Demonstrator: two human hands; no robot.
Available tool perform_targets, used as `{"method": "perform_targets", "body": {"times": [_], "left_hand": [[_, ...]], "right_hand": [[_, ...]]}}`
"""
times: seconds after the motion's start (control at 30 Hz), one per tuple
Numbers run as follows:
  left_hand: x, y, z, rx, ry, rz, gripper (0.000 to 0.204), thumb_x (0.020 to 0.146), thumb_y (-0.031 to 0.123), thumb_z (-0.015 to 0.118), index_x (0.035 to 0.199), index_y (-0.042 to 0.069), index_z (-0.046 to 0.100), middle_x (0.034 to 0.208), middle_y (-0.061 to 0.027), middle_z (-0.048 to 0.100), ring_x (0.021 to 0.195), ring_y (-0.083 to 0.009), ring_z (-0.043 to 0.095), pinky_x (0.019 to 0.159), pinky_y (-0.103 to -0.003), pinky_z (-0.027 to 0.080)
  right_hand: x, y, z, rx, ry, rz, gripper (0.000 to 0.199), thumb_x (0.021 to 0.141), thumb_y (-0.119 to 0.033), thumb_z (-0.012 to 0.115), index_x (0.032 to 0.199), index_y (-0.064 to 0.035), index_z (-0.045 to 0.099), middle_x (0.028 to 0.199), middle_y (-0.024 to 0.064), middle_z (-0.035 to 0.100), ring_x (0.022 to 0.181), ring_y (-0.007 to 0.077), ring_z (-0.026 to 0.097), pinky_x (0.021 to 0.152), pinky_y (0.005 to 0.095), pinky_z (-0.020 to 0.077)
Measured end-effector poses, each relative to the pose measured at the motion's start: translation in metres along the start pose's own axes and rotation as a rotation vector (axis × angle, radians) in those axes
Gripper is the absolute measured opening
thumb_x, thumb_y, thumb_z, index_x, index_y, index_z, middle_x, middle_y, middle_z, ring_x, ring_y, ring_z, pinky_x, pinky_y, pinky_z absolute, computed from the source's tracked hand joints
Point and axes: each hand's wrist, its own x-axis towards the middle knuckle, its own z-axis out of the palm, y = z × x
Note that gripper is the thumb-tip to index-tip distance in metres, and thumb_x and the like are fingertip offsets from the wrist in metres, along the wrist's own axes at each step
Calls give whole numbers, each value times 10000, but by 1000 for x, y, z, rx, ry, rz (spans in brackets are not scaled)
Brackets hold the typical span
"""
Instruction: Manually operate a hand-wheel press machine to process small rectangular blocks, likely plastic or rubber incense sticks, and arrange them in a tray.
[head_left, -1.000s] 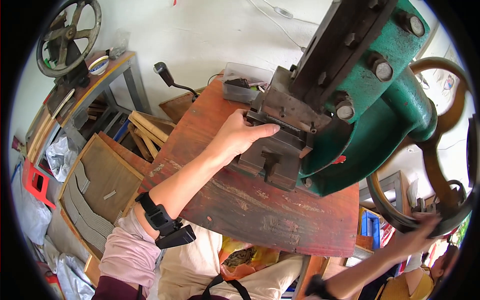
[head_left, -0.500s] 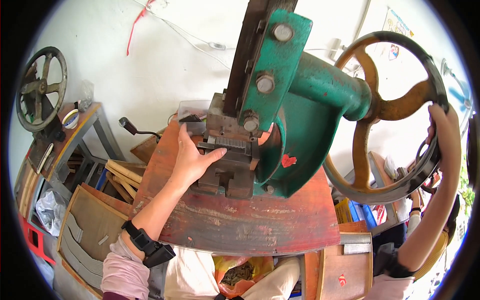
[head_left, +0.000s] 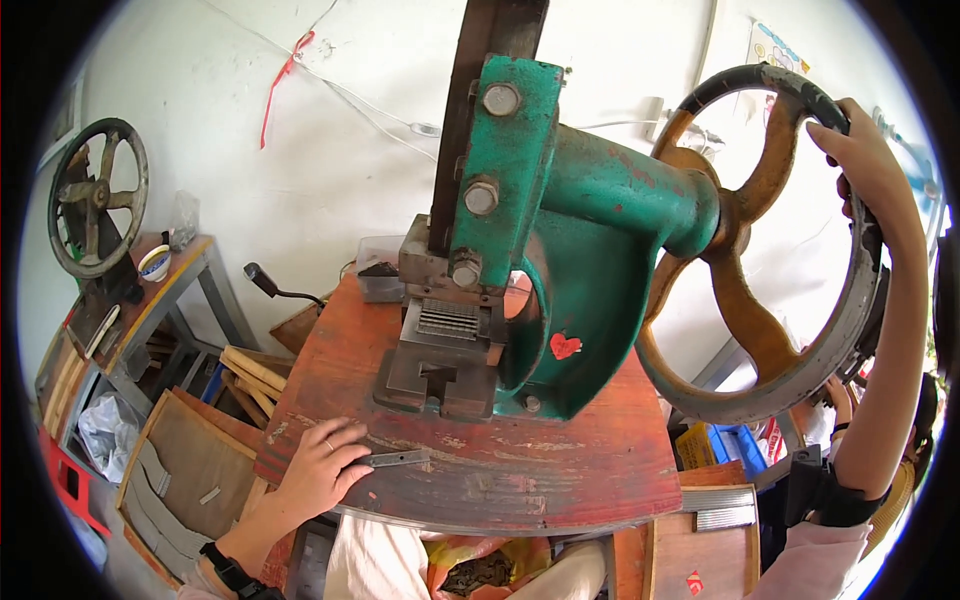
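Near the front edge of the red-brown wooden table (head_left: 520, 490), my left hand (head_left: 325, 465) pinches one end of a short, dark flat metal bar (head_left: 400, 459) with small holes, which lies at or just above the tabletop. My right hand (head_left: 865, 165) is wrapped round the upper right rim of a large handwheel (head_left: 770, 345) with rusty brown spokes. The wheel belongs to a green hand press (head_left: 600, 270). Beneath the press's ram, a steel die block (head_left: 440, 375) stands on the table, with a ridged metal piece (head_left: 450, 319) on top.
A clear plastic box (head_left: 380, 285) sits behind the die. To the left are a second handwheel press (head_left: 95, 200) and a wooden tray (head_left: 185, 480) with grey strips. Another tray (head_left: 700, 560) lies at lower right. A bag of small metal pieces (head_left: 480, 575) rests between my legs.
My left hand has drawn back from the die to the table's front with the metal bar. My right hand has moved up with the wheel rim, and the wheel has turned.
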Motion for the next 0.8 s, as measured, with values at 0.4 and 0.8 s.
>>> {"method": "perform_targets", "body": {"times": [0.4,0.8], "left_hand": [[183,12,19,132,-16,244,654,859,492,532,1210,-59,485,1219,-219,524,1160,-383,469,988,-477,349],[178,26,30,446,61,237,359,846,140,583,1156,-36,540,1140,-178,491,1021,-359,475,879,-418,411]], "right_hand": [[-10,7,-12,5,-22,-33,432,831,-336,568,1096,-7,478,691,43,471,405,89,435,336,242,369],[-53,-34,-19,-135,49,15,336,848,-260,578,793,71,599,616,97,562,499,167,522,460,294,434]]}}
